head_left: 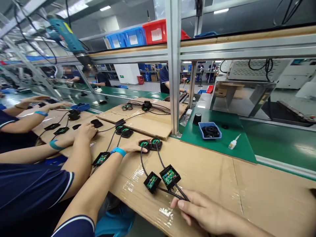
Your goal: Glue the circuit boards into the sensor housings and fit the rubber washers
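- Head view: I'd say the step in hand is positioning the wired boxes (170, 176); the next move seems to call for both hands working together.
- Those boxes lie on the near side of the metal post (173, 82), just beyond the right hand (206, 210), which pinches their black cables (183, 192).
- The left hand (133, 147) touches the round housings (156, 143) left of the post's foot; whether it grips, I can't tell.

no readable text; labels (156, 35) on bins (147, 32) too blurred
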`<state>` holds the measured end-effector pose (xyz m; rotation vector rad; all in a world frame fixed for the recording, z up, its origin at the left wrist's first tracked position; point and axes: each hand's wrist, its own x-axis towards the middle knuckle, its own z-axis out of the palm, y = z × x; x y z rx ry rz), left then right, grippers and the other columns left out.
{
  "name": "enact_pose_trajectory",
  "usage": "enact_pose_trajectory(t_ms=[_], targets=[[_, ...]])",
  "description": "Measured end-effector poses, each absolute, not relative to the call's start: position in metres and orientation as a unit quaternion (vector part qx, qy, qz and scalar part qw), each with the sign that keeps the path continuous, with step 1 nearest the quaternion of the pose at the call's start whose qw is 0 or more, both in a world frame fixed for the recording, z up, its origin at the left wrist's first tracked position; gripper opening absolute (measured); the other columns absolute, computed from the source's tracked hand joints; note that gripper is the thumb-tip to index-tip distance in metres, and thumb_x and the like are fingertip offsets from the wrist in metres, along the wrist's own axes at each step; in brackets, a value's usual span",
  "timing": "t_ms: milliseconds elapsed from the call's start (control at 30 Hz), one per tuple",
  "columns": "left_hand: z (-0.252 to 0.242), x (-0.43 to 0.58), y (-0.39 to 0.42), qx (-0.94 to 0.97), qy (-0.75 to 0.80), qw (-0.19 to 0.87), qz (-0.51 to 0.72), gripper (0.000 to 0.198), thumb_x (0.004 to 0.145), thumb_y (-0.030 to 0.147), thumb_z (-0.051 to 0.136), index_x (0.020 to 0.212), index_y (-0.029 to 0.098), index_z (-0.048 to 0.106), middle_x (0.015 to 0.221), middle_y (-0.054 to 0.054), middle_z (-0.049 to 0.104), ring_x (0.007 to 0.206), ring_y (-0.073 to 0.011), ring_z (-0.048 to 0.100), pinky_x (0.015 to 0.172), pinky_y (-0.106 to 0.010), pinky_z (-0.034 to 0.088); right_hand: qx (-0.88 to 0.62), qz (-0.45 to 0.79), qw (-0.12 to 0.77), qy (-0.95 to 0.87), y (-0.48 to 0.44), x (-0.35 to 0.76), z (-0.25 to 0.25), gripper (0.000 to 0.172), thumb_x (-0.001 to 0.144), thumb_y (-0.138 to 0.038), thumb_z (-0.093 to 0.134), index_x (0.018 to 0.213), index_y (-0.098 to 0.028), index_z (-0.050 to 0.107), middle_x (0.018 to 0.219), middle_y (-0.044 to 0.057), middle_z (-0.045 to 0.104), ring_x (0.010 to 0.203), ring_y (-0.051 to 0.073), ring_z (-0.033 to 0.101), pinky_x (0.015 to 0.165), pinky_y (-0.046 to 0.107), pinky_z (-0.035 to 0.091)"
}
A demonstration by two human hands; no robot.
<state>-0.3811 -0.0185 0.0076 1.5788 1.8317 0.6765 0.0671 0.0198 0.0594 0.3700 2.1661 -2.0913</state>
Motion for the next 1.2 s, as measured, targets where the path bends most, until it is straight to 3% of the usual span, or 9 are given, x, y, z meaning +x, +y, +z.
enact_pose_trajectory(t_ms=[167,333,400,733,867,967,1033,1133,1200], targets=[[-0.004,-0.337,-0.009,0.635,0.649,0.359,0.219,0.046,0.095,0.041,0.068,0.133,0.017,0.06,0.139,-0.012,0.06,0.126,-0.0299,0.06,0.107,-0.056,0.05,0.179,-0.673,0.021,0.718,0.039,0.133,0.076,0.054,0.102,-0.066,0.044,0.116,-0.018,0.065,0.067,-0.005,0.048,0.064,0.012,0.043,0.068,0.026,0.034],[-0.007,-0.288,0.005,0.663,0.617,0.369,0.208,0.1,0.06,0.055,0.09,0.147,0.024,0.051,0.148,-0.009,0.059,0.147,-0.0356,0.042,0.126,-0.05,0.03,0.232,-0.667,-0.012,0.708,0.046,0.197,0.082,0.052,0.101,-0.064,0.047,0.115,-0.017,0.066,0.068,-0.004,0.049,0.065,0.012,0.045,0.068,0.027,0.035],[-0.005,-0.265,0.013,0.677,0.604,0.37,0.202,0.107,0.057,0.058,0.09,0.15,0.024,0.05,0.15,-0.009,0.058,0.147,-0.0369,0.043,0.126,-0.048,0.031,0.245,-0.661,-0.022,0.709,0.046,0.222,0.086,0.052,0.102,-0.063,0.047,0.114,-0.017,0.067,0.07,-0.003,0.052,0.066,0.013,0.048,0.07,0.028,0.036],[-0.026,-0.098,0.058,0.739,0.544,0.328,0.224,0.104,0.065,0.061,0.086,0.156,0.034,0.042,0.159,-0.01,0.046,0.149,-0.0392,0.039,0.126,-0.053,0.031,0.528,-0.562,-0.227,0.595,0.044,0.363,0.083,0.056,0.087,-0.071,0.063,0.107,-0.019,0.071,0.067,-0.002,0.047,0.055,0.011,0.036,0.051,0.026,0.026],[-0.031,-0.034,0.06,0.756,0.523,0.308,0.245,0.094,0.073,0.059,0.082,0.155,0.033,0.043,0.157,-0.011,0.049,0.145,-0.0349,0.047,0.123,-0.049,0.038,0.625,-0.43,-0.275,0.591,0.06,0.41,0.06,0.058,0.087,-0.073,0.059,0.106,-0.02,0.069,0.066,-0.001,0.05,0.053,0.013,0.043,0.049,0.027,0.036],[-0.022,-0.016,0.063,0.773,0.504,0.287,0.258,0.085,0.075,0.06,0.081,0.15,0.034,0.05,0.148,-0.008,0.059,0.135,-0.0314,0.058,0.115,-0.043,0.049,0.651,-0.265,-0.265,0.66,0.079,0.43,0.049,0.063,0.082,-0.078,0.059,0.108,-0.021,0.07,0.091,0.011,0.069,0.088,0.03,0.066,0.081,0.044,0.054],[-0.011,-0.024,0.072,0.771,0.517,0.253,0.272,0.065,0.087,0.06,0.069,0.145,0.033,0.056,0.141,-0.007,0.064,0.125,-0.0281,0.064,0.107,-0.039,0.054,0.645,-0.182,-0.273,0.691,0.092,0.432,0.047,0.066,0.076,-0.078,0.063,0.112,-0.023,0.07,0.117,0.016,0.07,0.118,0.04,0.06,0.106,0.057,0.044],[0.012,-0.053,0.106,0.736,0.583,0.163,0.302,0.046,0.101,0.05,0.049,0.139,0.027,0.06,0.13,-0.01,0.067,0.112,-0.0263,0.067,0.1,-0.041,0.056,0.601,-0.129,-0.283,0.737,0.113,0.411,0.051,0.055,0.085,-0.07,0.058,0.111,-0.023,0.07,0.12,0.015,0.07,0.119,0.039,0.061,0.106,0.059,0.043],[0.029,-0.072,0.14,0.708,0.627,0.094,0.311,0.045,0.099,0.047,0.053,0.135,0.02,0.062,0.13,-0.013,0.065,0.116,-0.0289,0.064,0.105,-0.045,0.052,0.566,-0.15,-0.282,0.76,0.131,0.382,0.055,0.047,0.091,-0.062,0.055,0.111,-0.022,0.069,0.114,0.014,0.072,0.11,0.034,0.065,0.101,0.053,0.048]])
